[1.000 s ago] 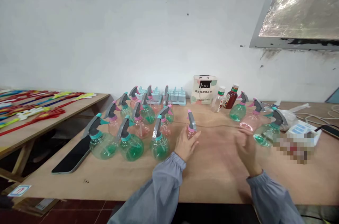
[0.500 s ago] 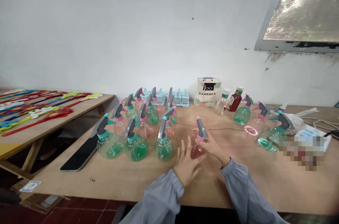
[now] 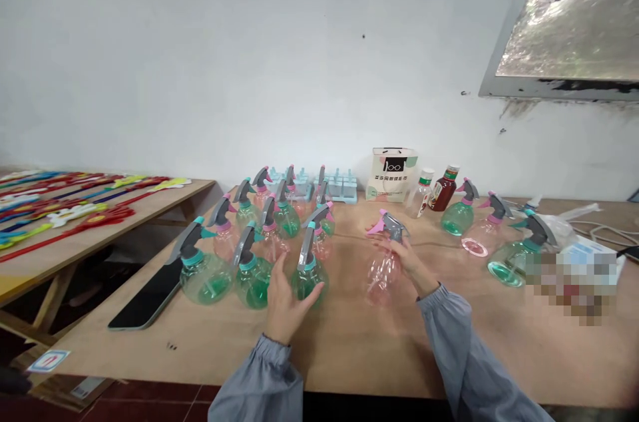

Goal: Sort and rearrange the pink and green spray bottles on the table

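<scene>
A pink spray bottle [image 3: 383, 275] with a grey and pink spray head is gripped near its neck by my right hand [image 3: 407, 262]. Its nozzle points left. My left hand [image 3: 287, 305] is open, thumb and fingers apart, in front of a green spray bottle [image 3: 315, 275] with a grey and teal head. Whether it touches that bottle I cannot tell. Just left of it stands another green spray bottle [image 3: 249, 285], partly covered by my fingers. Several more green and pink spray bottles stand in rows behind.
A black phone [image 3: 147, 299] lies at left. Pale blue molds [image 3: 342, 186], a paper bag [image 3: 391, 176] and a sauce bottle [image 3: 443, 190] stand at the back. Three spray bottles stand at right, near a plastic bag [image 3: 554, 229]. Colourful items cover the left table [image 3: 164, 212].
My left hand has moved left, from the pink bottle to the green bottles. The pink bottle in my right hand has turned, and its nozzle now points left.
</scene>
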{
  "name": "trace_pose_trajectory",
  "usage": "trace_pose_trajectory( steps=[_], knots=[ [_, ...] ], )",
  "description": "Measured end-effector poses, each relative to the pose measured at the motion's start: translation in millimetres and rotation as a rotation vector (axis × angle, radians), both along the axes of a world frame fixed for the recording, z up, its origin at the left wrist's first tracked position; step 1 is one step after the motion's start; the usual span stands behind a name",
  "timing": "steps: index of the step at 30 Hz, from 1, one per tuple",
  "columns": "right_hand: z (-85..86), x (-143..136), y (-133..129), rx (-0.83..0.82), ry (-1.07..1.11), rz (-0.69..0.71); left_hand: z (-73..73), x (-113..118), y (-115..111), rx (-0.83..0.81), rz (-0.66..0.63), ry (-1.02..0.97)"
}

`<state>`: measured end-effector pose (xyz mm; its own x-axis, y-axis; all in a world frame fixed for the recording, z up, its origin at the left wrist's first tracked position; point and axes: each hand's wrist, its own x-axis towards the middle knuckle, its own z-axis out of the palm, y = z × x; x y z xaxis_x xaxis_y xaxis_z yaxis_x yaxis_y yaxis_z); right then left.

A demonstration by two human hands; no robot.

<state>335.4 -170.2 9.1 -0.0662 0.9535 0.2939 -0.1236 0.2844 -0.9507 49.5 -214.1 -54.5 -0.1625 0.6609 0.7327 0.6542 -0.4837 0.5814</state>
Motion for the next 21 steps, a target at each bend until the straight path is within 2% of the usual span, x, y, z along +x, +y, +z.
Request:
trace_pose_trajectory(
  steps=[3,5,7,11,13,18,21],
  knots=[
    [10.9,1.2,-3.7,-0.064,0.085,0.118,-20.8,3.7,6.9,-0.053,-0.092,0.000],
    [17.0,0.6,-6.6,-0.064,0.133,0.167,-28.5,5.0,6.9,-0.054,-0.131,0.019],
    [20.7,-2.0,-8.0,-0.046,0.181,0.160,-32.6,6.2,6.0,-0.039,-0.124,0.046],
    [21.7,-9.9,-7.5,0.011,0.328,-0.040,-36.1,8.7,5.8,-0.021,-0.081,0.066],
    [21.8,-12.6,-8.2,0.011,0.359,-0.095,-36.9,9.6,6.0,-0.014,-0.069,0.069],
    [26.2,-13.6,-16.6,-0.084,0.206,0.083,-34.8,10.0,4.9,-0.015,-0.080,0.068],
    [27.0,-13.1,-19.4,-0.074,0.186,0.006,-33.2,9.6,4.1,-0.023,-0.088,0.067]
  ],
)
